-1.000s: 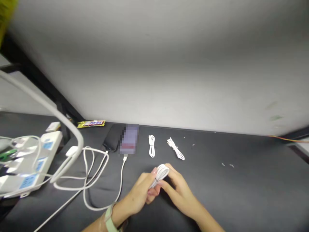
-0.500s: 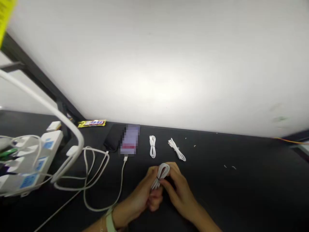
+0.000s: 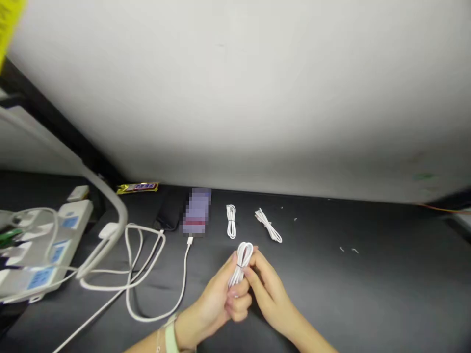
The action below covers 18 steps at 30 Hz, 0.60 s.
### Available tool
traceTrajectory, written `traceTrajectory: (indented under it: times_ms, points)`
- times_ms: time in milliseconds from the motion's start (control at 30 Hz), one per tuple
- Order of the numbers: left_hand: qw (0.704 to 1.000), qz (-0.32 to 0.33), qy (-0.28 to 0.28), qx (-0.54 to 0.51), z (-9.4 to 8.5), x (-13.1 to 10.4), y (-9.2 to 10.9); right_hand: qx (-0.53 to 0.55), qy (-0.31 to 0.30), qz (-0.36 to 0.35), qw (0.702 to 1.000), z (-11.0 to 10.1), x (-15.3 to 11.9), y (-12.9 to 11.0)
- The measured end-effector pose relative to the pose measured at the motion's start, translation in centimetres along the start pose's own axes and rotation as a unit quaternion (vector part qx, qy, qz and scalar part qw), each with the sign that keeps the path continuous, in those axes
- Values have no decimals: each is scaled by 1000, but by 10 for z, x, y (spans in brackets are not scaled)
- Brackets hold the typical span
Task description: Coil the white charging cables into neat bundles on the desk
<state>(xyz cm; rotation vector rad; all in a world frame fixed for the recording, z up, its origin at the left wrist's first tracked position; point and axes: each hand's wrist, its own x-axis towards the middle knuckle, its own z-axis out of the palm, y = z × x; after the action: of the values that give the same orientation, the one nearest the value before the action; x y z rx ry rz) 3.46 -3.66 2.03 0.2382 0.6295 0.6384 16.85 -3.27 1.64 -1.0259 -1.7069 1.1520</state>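
Observation:
A coiled white cable (image 3: 243, 255) with a dark tie round its middle stands up from my left hand (image 3: 224, 299), whose fingers are wrapped round its lower part. My right hand (image 3: 267, 289) pinches at the tie from the right, thumb and forefinger on the bundle's side. Beyond my hands, two more tied white cables lie on the black table: one upright in view (image 3: 231, 221), the other slanting (image 3: 268, 225).
A blurred-out phone (image 3: 197, 211) is joined to a white cable (image 3: 184, 274). Left of it are a dark device (image 3: 168, 213), a yellow-wrapped bar (image 3: 138, 188) and a power strip (image 3: 61, 250) with plugs. Small white scraps (image 3: 354, 250) lie at right.
The held bundle has turned more upright and shifted slightly, both hands still on it. The light on the wall has dimmed and the table looks brighter.

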Motion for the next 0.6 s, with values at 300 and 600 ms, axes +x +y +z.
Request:
traceTrajectory:
  times_ms: [300,600]
  points:
    - [998,-33,-37,-31,3,-4,6,-33,-38,0,999,-2,2,-4]
    - [990,-92,-104,12,2,-3,6,-67,-65,-22,995,-11,0,-6]
